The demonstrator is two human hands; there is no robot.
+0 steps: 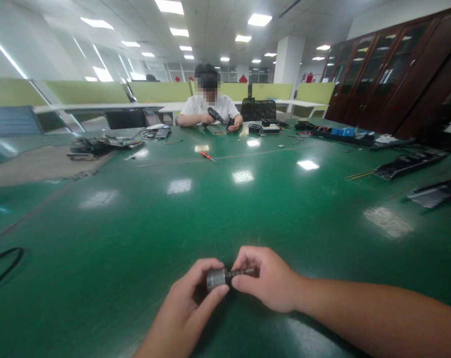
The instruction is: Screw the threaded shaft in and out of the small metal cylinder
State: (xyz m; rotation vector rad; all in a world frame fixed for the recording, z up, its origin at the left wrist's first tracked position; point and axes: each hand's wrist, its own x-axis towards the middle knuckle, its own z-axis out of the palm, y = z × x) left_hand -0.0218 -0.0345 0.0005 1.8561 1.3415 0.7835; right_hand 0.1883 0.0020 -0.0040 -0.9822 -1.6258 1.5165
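Observation:
My left hand (184,311) is closed around a small grey metal cylinder (215,278), gripped between thumb and fingers just above the green table (135,223). A dark threaded shaft (242,272) sticks out of the cylinder to the right. My right hand (268,281) pinches that shaft with thumb and fingertips. Both hands meet near the table's front edge, at the bottom middle of the view.
A black cable loop (3,263) lies at the left. A red-handled screwdriver (207,156) lies mid-table. Black flat parts (409,164) sit at the right. Across the table a person in a white shirt (209,107) holds a dark tool among scattered parts.

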